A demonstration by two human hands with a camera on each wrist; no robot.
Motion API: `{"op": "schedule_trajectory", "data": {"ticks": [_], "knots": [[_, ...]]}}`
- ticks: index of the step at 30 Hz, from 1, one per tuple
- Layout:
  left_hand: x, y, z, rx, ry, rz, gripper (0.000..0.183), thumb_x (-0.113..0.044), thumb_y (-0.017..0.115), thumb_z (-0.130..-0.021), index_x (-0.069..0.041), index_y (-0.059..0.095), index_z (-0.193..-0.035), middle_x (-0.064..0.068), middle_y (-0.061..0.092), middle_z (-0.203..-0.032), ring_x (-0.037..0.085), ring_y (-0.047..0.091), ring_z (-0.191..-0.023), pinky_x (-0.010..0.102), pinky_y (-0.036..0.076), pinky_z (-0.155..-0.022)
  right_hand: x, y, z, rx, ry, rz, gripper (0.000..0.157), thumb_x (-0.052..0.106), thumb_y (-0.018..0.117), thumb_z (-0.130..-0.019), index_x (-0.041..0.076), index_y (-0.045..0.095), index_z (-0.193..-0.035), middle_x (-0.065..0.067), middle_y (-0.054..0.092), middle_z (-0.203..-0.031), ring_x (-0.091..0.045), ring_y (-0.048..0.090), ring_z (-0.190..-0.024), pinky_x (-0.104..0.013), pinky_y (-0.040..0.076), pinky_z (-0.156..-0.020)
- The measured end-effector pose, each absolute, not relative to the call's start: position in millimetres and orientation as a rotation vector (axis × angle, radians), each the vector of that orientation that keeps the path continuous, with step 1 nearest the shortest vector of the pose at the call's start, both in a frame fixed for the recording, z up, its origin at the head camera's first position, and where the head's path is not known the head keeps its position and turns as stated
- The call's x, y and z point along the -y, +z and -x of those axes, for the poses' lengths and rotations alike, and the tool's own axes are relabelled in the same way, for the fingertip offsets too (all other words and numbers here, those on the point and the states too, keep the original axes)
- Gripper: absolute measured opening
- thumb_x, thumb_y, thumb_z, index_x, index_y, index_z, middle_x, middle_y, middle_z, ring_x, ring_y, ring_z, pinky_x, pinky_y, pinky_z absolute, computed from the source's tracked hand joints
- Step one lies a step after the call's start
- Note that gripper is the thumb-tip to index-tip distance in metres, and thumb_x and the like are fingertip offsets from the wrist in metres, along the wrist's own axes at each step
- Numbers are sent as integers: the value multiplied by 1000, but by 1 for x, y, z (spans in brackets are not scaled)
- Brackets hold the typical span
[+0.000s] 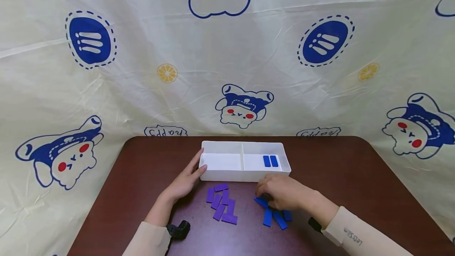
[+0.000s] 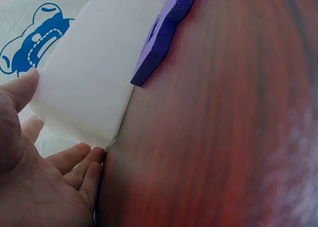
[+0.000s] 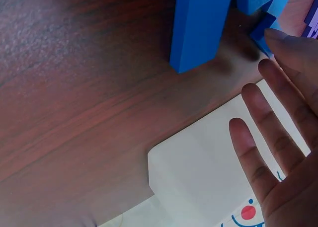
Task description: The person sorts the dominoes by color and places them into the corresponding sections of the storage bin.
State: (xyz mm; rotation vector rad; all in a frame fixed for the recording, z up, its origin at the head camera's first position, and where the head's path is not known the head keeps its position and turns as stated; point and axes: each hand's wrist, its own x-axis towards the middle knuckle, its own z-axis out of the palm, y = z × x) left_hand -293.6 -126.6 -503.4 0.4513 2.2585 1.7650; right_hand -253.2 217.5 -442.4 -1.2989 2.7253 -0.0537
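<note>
A white two-compartment box (image 1: 227, 175) stands toward the back of the table. My left hand (image 1: 183, 183) rests against its left end, thumb at the rim and fingers along the end wall (image 2: 74, 108). Two blue blocks (image 1: 270, 161) lie side by side in the right compartment. In front of the box, my right hand (image 1: 282, 191) reaches down over a loose pile of blue blocks (image 1: 279, 220). Its thumb and index finger pinch one blue block (image 3: 261, 31), partly hidden by the thumb, while the other fingers (image 3: 256, 152) are spread.
Several purple blocks (image 1: 220, 204) lie scattered on the dark wooden table (image 1: 142, 192), between the two hands. A patterned white cloth (image 1: 142, 102) hangs behind the table. Dark wrist straps (image 1: 179, 230) sit at both sleeves.
</note>
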Motion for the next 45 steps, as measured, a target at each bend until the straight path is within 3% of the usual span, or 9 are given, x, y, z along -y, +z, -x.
{"op": "schedule_trajectory", "data": {"ticks": [7,15,24,32,38,45], "knots": [[127,-504,294,-2262,1760,-434,68,-39,50,-110,-39,13,-166,4,8,-176,29,4,-162,60,8,-128,-218,-444,255,-2766,-27,1304,27,21,87,-83,16,80,-109,5,75,-111,-15,68,-108,-37,58,-93],[128,-507,291,-2260,1761,-434,68,-39,50,-110,-37,13,-167,4,8,-176,29,4,-162,60,7,-128,-214,-447,254,-2763,-56,1325,29,19,87,-83,16,79,-110,2,75,-115,-17,68,-113,-38,57,-96],[128,-508,292,-2263,1773,-441,68,-38,50,-110,-38,13,-167,4,9,-175,28,5,-162,59,9,-129,-207,-446,256,-2787,-44,1297,24,23,89,-81,19,76,-101,8,71,-99,-11,65,-95,-33,57,-86],[128,-509,293,-2263,1771,-446,68,-37,50,-110,-37,13,-167,3,9,-175,28,6,-162,58,8,-129,-205,-447,256,-2798,-13,1302,27,29,90,-79,20,75,-99,9,69,-95,-10,65,-92,-32,57,-81],[126,-505,295,-2263,1757,-454,68,-38,50,-110,-39,13,-166,2,8,-176,28,4,-162,59,8,-129,-206,-443,255,-2824,-50,1233,26,32,88,-82,20,76,-101,9,71,-99,-9,66,-93,-33,58,-83],[126,-504,295,-2257,1755,-448,69,-36,50,-110,-35,12,-167,2,7,-176,28,3,-162,60,7,-129,-205,-434,254,-2856,-72,1210,27,35,87,-83,19,78,-103,6,74,-104,-13,68,-98,-37,58,-85]]}}
